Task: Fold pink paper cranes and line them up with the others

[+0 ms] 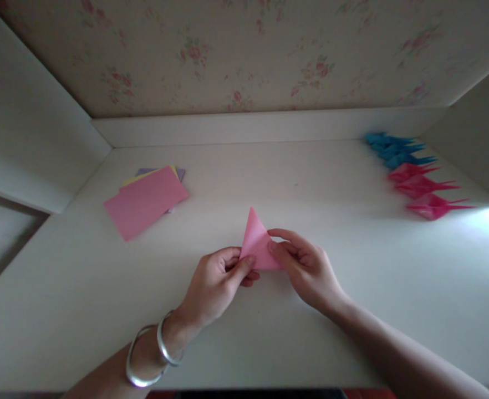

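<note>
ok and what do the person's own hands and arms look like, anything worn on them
The left hand has two silver-coloured bangles at the wrist, rounded and smooth. The right hand has none. No sleeves, gloves or rings show on either.

Lateral passage is limited at far left by the paper stack (pixel 147 202) and at far right by the row of folded figures (pixel 419 183). Between them, behind the hands, bare tabletop (pixel 306 185) is left unobstructed up to the back ledge (pixel 269 128).

- Seems a room in a home
- Wallpaper (pixel 236 61) with pink flowers
- White desk (pixel 244 343) against the wall
- Paper (pixel 147 202) and folded paper cranes (pixel 429 206) on it
</note>
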Available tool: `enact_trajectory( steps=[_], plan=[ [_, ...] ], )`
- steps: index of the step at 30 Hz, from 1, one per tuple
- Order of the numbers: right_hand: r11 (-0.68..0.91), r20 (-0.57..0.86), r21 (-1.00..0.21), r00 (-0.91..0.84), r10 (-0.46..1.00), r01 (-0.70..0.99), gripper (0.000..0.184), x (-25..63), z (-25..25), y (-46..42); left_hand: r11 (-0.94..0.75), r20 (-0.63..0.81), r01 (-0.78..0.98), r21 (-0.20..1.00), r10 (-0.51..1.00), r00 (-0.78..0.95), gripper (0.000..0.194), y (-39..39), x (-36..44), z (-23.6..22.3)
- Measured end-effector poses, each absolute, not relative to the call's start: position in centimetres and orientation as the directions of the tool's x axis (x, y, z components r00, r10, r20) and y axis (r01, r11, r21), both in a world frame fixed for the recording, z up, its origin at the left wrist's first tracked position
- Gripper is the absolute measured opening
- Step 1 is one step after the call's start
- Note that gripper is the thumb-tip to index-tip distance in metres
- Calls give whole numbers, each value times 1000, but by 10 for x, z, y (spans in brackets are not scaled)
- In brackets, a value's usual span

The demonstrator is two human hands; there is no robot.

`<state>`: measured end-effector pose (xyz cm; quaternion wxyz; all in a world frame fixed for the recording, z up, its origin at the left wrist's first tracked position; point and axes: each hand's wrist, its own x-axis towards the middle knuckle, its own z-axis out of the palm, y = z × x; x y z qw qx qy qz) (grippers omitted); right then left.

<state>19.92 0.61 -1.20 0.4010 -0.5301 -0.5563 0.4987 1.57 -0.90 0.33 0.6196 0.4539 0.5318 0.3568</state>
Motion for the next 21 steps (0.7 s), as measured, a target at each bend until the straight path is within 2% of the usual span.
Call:
enact_trajectory(
  steps=[12,21],
  plan=[
    [-175,-186,-982,-206,961,69,37,201,-14,8,387,-386,32,922,904,182,21,-9,15,6],
    [-155,-159,-987,-209,965,38,33,200,-16,8,414,-410,13,910,895,173,22,-5,16,5]
  ],
)
